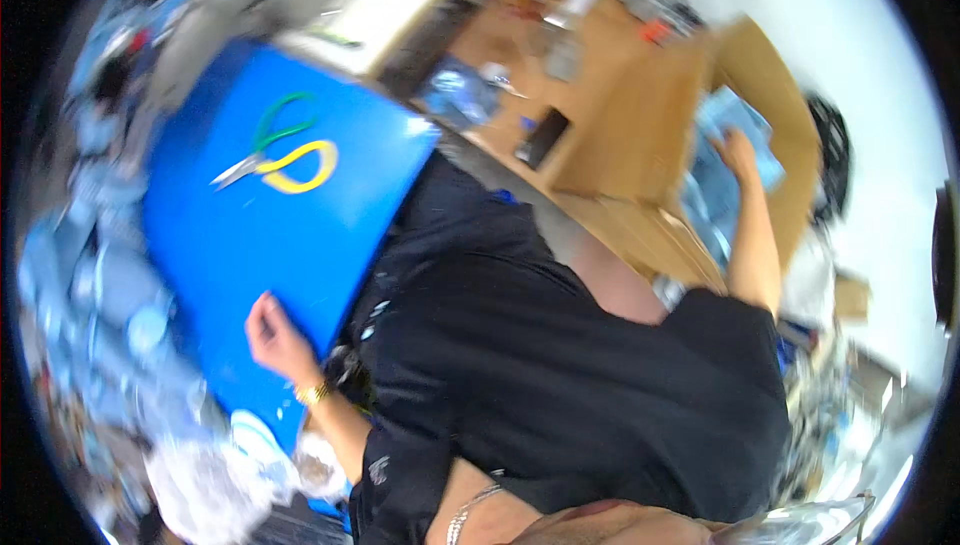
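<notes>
Nearest: black clothing (560, 375) across the middle, silver-tone chain (468, 513) at the lower edge.

Left hand (281, 345), gold-tone band (313, 392) on the wrist: over the near part of the blue desk (265, 255). Fingers loosely curled, blurred; can't tell if they pinch anything small or touch the top.

Left of that desk: white plastic bag (205, 490) low down, then a heap of light-blue material (125, 305) running up the side.

Further up the blue top: scissors (260, 163), one green handle, one yellow, handles spread, blades pointing left. Well apart from the left hand.

Right side: cardboard box (630, 135), flaps up, opening toward the camera. Light-blue bundle (712, 207) sits inside it, cloth or film, can't tell. Right hand (738, 153) is in the box on the bundle, arm stretched out; contact looks certain, gripping vs just resting: can't tell.

Beyond: brown desk (600, 50) with a dark flat block (545, 137) near the box, blue plastic bag (460, 92) at its left edge, small orange item (655, 32) toward the back.

Farthest: black coil (833, 160) against the white wall (860, 55), right of the box.
</notes>
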A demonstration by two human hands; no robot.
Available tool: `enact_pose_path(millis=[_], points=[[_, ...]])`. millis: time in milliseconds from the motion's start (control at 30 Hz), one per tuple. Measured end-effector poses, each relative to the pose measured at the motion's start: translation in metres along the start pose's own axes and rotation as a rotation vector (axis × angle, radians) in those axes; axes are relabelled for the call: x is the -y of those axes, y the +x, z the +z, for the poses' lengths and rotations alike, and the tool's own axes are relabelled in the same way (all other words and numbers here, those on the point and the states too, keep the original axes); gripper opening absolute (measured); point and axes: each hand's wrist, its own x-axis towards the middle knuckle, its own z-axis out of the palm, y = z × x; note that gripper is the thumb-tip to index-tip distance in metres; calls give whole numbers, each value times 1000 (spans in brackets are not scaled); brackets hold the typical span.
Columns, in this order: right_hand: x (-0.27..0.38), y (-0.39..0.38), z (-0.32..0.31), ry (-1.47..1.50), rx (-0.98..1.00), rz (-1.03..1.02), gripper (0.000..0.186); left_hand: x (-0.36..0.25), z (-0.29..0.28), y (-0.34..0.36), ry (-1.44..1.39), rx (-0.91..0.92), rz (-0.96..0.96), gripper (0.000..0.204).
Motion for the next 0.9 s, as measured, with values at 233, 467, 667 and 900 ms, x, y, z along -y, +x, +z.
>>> enact_pose_path(millis=[233,467,667,900], points=[[-99,-24,107,-332,312,141,61,-13,13,-8,108,-67,159,6],[-139,-15,62,-383,-165,349,61,-14,15,-5,88,-56,55,7],[-118,-26,23,-359,5,328,55,-12,17,3,61,-63,79,7],[55,23,-66,-236,2,-12,48,-6,12,-6,48,-157,132,7]])
